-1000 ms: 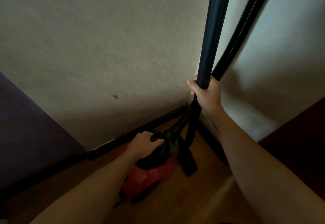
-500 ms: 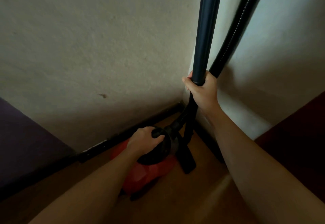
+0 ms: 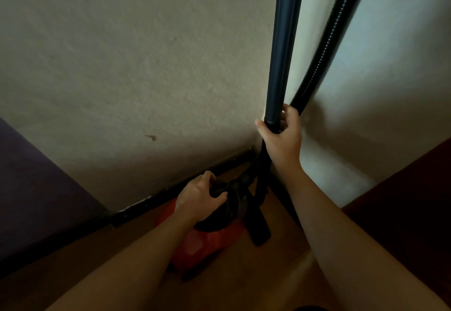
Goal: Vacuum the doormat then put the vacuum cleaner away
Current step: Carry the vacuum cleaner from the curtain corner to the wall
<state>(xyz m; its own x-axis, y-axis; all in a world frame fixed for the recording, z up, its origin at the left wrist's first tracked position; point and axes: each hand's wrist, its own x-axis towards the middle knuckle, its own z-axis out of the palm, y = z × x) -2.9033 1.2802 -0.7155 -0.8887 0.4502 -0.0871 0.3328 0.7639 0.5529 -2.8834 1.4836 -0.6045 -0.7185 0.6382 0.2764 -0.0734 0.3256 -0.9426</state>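
Observation:
The red vacuum cleaner body (image 3: 202,247) sits on the wooden floor in the corner of two walls. My left hand (image 3: 197,198) grips its black top handle (image 3: 220,203). The dark rigid tube (image 3: 283,42) stands upright in the corner, and my right hand (image 3: 281,137) grips it near its lower end. Beside it the black ribbed hose (image 3: 327,47) runs up along the right wall. The black floor nozzle (image 3: 258,225) rests on the floor next to the body. No doormat is in view.
A beige wall (image 3: 122,78) stands ahead and a paler wall (image 3: 390,78) to the right, with a dark skirting (image 3: 170,191) along the base. A purple surface (image 3: 31,188) lies at left and a dark red one (image 3: 415,200) at right.
My right hand has slid slightly lower on the tube and its fingers have shifted. The vacuum body and my left hand stay in the same place in the corner.

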